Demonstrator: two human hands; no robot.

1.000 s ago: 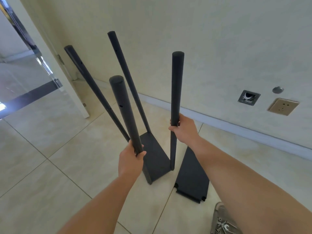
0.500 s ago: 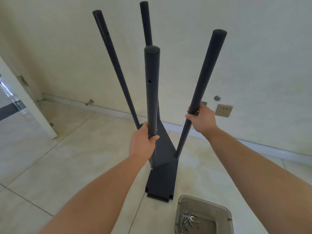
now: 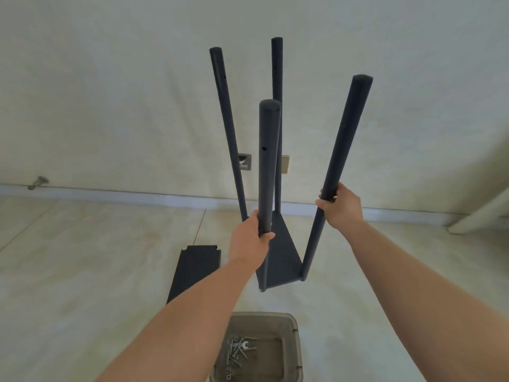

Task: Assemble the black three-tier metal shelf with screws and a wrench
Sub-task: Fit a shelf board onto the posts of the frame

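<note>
Head view — pale tiled floor (image 3: 82,271), cream wall (image 3: 110,92)

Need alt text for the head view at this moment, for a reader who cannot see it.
A person's left hand and right hand each grip one of four upright black poles joined to a black shelf panel at floor level. A loose shelf panel lies to its left, and a tray of screws sits nearest the camera.

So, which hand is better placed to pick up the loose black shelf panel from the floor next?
Probably the left hand. The loose shelf panel lies on the floor just left of it, while the right hand grips the far right pole. It must first release its pole.
</note>
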